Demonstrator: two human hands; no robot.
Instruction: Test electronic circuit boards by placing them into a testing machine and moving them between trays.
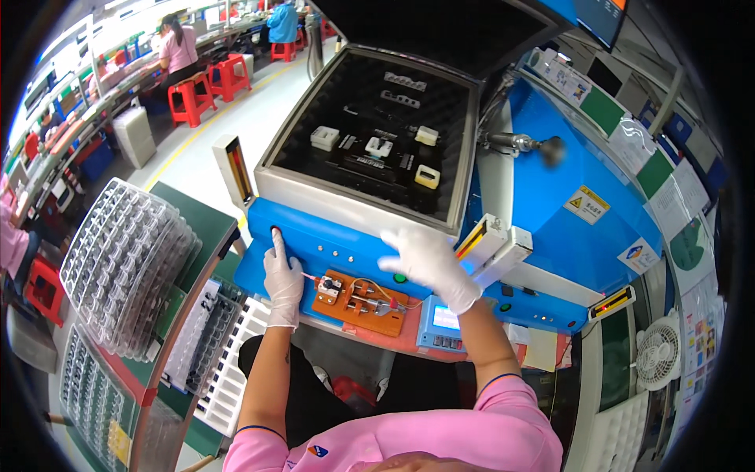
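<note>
My left hand (284, 287), in a white glove, has its index finger stretched onto a dark round button (275, 230) at the left of the machine's blue front panel (314, 228). I see nothing held in it. My white-gloved right hand (431, 266) hovers over the panel's middle, fingers apart and slightly blurred, near a green button (400, 278). Between the hands lies an orange-brown board (366, 315) with a metal toggle clamp and small block fixtures. Beside it stands a small blue control box (440, 324) with a lit screen.
Behind the panel, a black machine bed (370, 141) carries several small white fixtures under a raised lid (440, 31). Light-curtain posts (234, 169) flank it. Stacked clear plastic trays (126, 267) stand at left. A white fan (659, 352) is at right. People sit at benches far left.
</note>
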